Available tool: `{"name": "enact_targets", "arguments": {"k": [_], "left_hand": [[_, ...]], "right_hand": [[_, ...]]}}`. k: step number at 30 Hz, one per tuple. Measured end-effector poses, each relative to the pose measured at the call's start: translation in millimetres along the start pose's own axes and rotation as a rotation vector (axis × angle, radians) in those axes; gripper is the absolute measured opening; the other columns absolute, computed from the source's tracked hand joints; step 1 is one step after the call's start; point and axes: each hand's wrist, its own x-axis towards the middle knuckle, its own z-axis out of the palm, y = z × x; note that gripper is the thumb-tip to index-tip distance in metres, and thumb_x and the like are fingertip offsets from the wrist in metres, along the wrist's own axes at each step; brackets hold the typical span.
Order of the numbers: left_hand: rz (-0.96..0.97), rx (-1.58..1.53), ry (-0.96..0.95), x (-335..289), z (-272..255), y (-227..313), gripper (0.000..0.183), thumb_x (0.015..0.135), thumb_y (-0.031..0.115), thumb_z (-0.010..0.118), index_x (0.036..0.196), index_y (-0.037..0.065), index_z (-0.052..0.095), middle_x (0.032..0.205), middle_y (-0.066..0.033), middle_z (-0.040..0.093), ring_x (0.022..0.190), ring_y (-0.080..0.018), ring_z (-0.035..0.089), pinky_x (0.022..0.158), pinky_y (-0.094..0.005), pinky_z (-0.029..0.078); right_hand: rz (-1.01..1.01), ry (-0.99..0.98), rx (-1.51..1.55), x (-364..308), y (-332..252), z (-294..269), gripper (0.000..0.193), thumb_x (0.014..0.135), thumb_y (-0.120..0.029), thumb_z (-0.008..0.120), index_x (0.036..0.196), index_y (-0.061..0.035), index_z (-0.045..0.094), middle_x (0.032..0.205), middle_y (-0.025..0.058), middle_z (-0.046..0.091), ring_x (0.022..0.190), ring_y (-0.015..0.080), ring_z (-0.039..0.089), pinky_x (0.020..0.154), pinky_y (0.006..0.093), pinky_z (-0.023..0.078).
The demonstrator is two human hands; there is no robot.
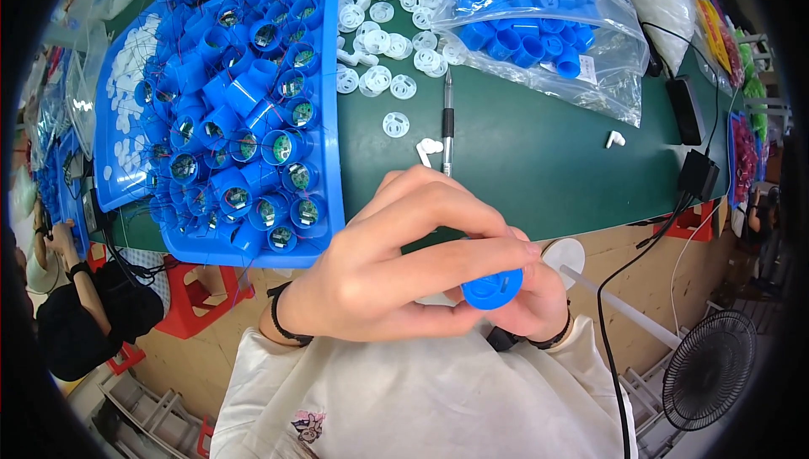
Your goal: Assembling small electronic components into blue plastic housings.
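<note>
Just beyond the table's near edge, I hold a small blue plastic cup (pixel 493 290) between both hands, with its closed, moulded end facing up toward me. My left hand (pixel 379 269) reaches across from the left, fingers bent around the cup's far and near sides. From the right, my right hand (pixel 539 303) grips the cup's side; most of its fingers are hidden behind the left hand. Whether anything sits inside the cup cannot be seen. Left of my hands, a blue tray (pixel 331 122) carries many similar cups with green circuit boards and thin wires inside.
Translucent white discs (pixel 396 125) lie scattered on the green table (pixel 539 173). Beside them are a pen (pixel 448 122) and white earbuds (pixel 430 149). A clear bag (pixel 619 93) of blue cups lies at the far right, near black adapters (pixel 698 174) and cables. A fan (pixel 708 370) stands lower right.
</note>
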Motion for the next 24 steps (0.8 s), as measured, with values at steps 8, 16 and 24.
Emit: {"name": "enact_targets", "arguments": {"k": [8,16,24], "left_hand": [[0.000,-0.098,-0.032,-1,-1,-1,0.042,0.056,0.007,0.083,0.096,0.004,0.073,0.091,-0.0072,0.063,0.073,-0.0200,0.057,0.062,-0.0294,0.043],[-0.040,-0.051,-0.025,-7,2,-1,0.040,0.059,0.009,0.084,0.096,0.004,0.072,0.091,-0.0070,0.063,0.074,-0.0200,0.057,0.063,-0.0286,0.043],[-0.167,0.276,0.043,-25,1,-5,0.040,0.062,-0.005,0.075,0.100,0.000,0.067,0.092,-0.0110,0.066,0.084,-0.0270,0.063,0.073,-0.0351,0.050]], "right_hand": [[0.061,0.040,0.053,-2,3,0,0.033,0.093,-0.025,0.061,0.119,-0.0048,0.056,0.109,0.0055,0.061,0.097,0.0145,0.058,0.079,0.0312,0.048],[0.023,0.039,0.095,-1,10,-12,0.032,0.093,-0.024,0.061,0.115,-0.0016,0.057,0.100,0.0049,0.062,0.082,0.0112,0.058,0.065,0.0242,0.047],[-0.346,0.494,-1.140,15,-16,25,0.021,0.086,0.001,0.064,0.107,0.0043,0.063,0.091,0.0116,0.072,0.072,0.0098,0.066,0.062,0.0203,0.050]]}}
